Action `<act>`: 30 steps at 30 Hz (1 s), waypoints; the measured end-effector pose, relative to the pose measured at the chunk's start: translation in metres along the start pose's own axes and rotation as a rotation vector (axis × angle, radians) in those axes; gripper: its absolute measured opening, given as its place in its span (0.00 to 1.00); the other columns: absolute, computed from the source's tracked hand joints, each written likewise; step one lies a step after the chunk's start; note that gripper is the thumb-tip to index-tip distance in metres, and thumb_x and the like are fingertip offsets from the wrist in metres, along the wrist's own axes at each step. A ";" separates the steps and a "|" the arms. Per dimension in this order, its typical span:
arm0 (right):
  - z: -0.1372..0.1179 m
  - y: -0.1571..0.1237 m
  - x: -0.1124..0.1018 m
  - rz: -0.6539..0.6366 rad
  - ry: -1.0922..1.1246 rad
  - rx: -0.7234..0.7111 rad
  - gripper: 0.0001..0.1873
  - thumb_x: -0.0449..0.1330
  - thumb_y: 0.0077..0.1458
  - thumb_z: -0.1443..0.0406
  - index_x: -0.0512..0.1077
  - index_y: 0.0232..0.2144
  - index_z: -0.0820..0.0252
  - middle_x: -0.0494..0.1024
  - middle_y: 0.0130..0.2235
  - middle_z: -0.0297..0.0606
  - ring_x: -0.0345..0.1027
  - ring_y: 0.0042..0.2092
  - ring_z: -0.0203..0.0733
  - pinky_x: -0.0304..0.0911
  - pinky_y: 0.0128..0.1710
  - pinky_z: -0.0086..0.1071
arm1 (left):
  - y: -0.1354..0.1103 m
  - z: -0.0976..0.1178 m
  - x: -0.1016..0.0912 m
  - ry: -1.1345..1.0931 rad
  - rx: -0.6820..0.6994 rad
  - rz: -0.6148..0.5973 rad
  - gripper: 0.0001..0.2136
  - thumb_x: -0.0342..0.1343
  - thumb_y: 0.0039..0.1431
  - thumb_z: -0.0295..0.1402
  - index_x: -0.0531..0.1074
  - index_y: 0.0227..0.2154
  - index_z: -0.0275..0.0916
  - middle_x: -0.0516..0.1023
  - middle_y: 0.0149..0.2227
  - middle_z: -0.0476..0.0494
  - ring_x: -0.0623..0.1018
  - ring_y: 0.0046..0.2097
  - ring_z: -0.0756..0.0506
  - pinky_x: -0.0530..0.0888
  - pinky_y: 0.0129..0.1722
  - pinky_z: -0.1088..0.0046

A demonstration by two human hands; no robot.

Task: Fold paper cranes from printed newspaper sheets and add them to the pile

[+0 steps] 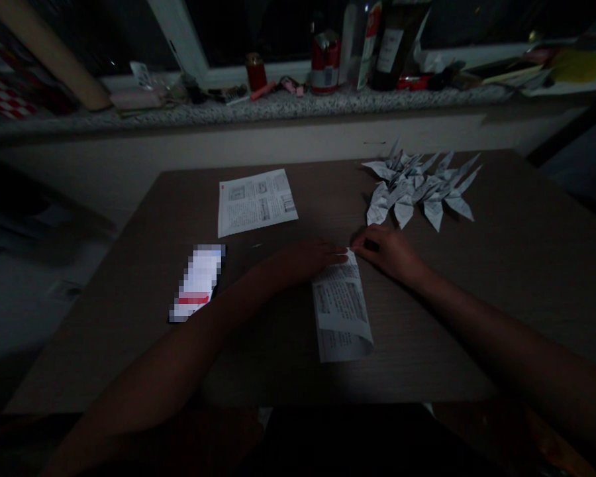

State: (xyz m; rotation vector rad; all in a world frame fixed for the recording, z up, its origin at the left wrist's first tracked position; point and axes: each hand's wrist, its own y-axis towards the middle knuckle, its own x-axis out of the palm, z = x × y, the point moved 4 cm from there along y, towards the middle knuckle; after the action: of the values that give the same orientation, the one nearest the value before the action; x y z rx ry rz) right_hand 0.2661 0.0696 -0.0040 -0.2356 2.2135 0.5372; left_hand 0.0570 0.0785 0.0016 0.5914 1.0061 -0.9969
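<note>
Folding step, I think. My left grip [305, 259] flat on paper [342, 301], right grip [388, 253] pinched at its 1 o'clock corner. Next needs firm press.

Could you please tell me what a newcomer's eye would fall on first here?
Probably the phone on the table's left side, its screen glowing in the dim room. Next, the folded paper shapes clustered towards the far right, then the left hand and right hand at the far end of a folded printed sheet.
</note>
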 end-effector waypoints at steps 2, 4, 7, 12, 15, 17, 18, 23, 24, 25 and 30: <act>0.002 0.002 0.000 -0.015 -0.003 0.005 0.04 0.64 0.60 0.64 0.78 0.33 0.56 0.79 0.35 0.39 0.73 0.37 0.46 0.67 0.38 0.38 | 0.000 -0.001 0.002 0.009 0.014 0.010 0.23 0.49 0.70 0.19 0.70 0.63 0.44 0.68 0.69 0.44 0.67 0.69 0.43 0.61 0.69 0.60; 0.003 0.003 0.000 -0.037 0.004 -0.002 0.04 0.64 0.60 0.64 0.77 0.32 0.56 0.78 0.34 0.39 0.73 0.36 0.45 0.67 0.38 0.38 | -0.001 -0.001 0.002 0.001 0.016 0.031 0.23 0.49 0.70 0.19 0.70 0.63 0.44 0.68 0.69 0.43 0.67 0.69 0.43 0.60 0.70 0.60; 0.005 0.003 0.000 -0.078 0.015 -0.016 0.03 0.65 0.59 0.65 0.77 0.31 0.55 0.79 0.34 0.38 0.74 0.37 0.46 0.67 0.38 0.37 | -0.001 -0.001 0.003 -0.053 -0.007 0.043 0.25 0.50 0.67 0.17 0.71 0.61 0.46 0.69 0.68 0.47 0.68 0.69 0.44 0.61 0.69 0.60; 0.006 -0.001 0.000 -0.107 0.041 -0.042 0.02 0.65 0.59 0.65 0.77 0.33 0.55 0.78 0.35 0.38 0.73 0.38 0.45 0.68 0.39 0.37 | -0.002 -0.003 0.005 -0.064 -0.023 0.045 0.24 0.49 0.68 0.18 0.71 0.61 0.48 0.69 0.68 0.49 0.67 0.69 0.46 0.62 0.69 0.62; 0.005 -0.004 0.000 -0.123 0.065 -0.047 0.02 0.66 0.59 0.65 0.77 0.33 0.55 0.78 0.36 0.39 0.74 0.39 0.46 0.68 0.40 0.38 | -0.002 -0.004 0.008 -0.002 0.003 0.034 0.24 0.48 0.70 0.20 0.68 0.64 0.45 0.67 0.69 0.44 0.66 0.70 0.45 0.61 0.70 0.61; 0.003 -0.007 -0.001 -0.148 0.075 -0.057 0.02 0.66 0.59 0.64 0.77 0.33 0.55 0.79 0.38 0.40 0.74 0.41 0.47 0.68 0.43 0.39 | -0.003 -0.003 0.009 0.024 0.014 0.036 0.24 0.48 0.70 0.20 0.67 0.65 0.43 0.66 0.70 0.41 0.66 0.70 0.44 0.61 0.70 0.61; 0.002 -0.008 -0.002 -0.159 0.077 -0.061 0.02 0.66 0.59 0.64 0.78 0.33 0.55 0.79 0.38 0.40 0.74 0.41 0.47 0.68 0.43 0.40 | -0.004 -0.003 0.009 0.028 0.018 0.038 0.24 0.48 0.70 0.20 0.67 0.65 0.43 0.66 0.70 0.40 0.66 0.70 0.44 0.61 0.69 0.60; -0.003 -0.012 -0.005 -0.203 0.081 -0.100 0.02 0.67 0.58 0.63 0.78 0.33 0.53 0.79 0.36 0.39 0.73 0.43 0.49 0.67 0.45 0.41 | -0.006 0.000 0.006 -0.047 0.007 0.107 0.24 0.50 0.67 0.19 0.71 0.61 0.45 0.69 0.68 0.44 0.69 0.68 0.44 0.64 0.68 0.60; -0.004 -0.013 -0.005 -0.212 0.083 -0.109 0.02 0.68 0.58 0.63 0.78 0.33 0.53 0.79 0.36 0.39 0.73 0.43 0.50 0.67 0.45 0.41 | -0.006 0.000 0.004 -0.067 0.002 0.127 0.23 0.50 0.67 0.19 0.72 0.60 0.46 0.71 0.67 0.46 0.71 0.67 0.44 0.64 0.67 0.61; -0.004 -0.014 -0.005 -0.220 0.084 -0.117 0.03 0.68 0.58 0.63 0.78 0.33 0.52 0.79 0.36 0.39 0.73 0.44 0.50 0.67 0.45 0.41 | -0.006 0.001 0.003 -0.086 -0.005 0.143 0.23 0.51 0.66 0.18 0.73 0.59 0.46 0.73 0.66 0.47 0.72 0.66 0.44 0.66 0.67 0.62; -0.005 -0.025 -0.003 -0.230 0.089 -0.142 0.03 0.69 0.58 0.62 0.78 0.33 0.52 0.78 0.36 0.37 0.72 0.43 0.48 0.65 0.45 0.41 | -0.006 0.004 0.000 -0.109 -0.049 0.137 0.24 0.52 0.64 0.16 0.75 0.57 0.45 0.74 0.64 0.48 0.73 0.65 0.45 0.68 0.65 0.65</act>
State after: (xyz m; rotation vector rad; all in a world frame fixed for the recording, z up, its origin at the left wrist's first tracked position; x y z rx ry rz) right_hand 0.2732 0.0452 -0.0066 -0.5912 2.1980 0.5661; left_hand 0.0532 0.0723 0.0037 0.5522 0.8795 -0.8712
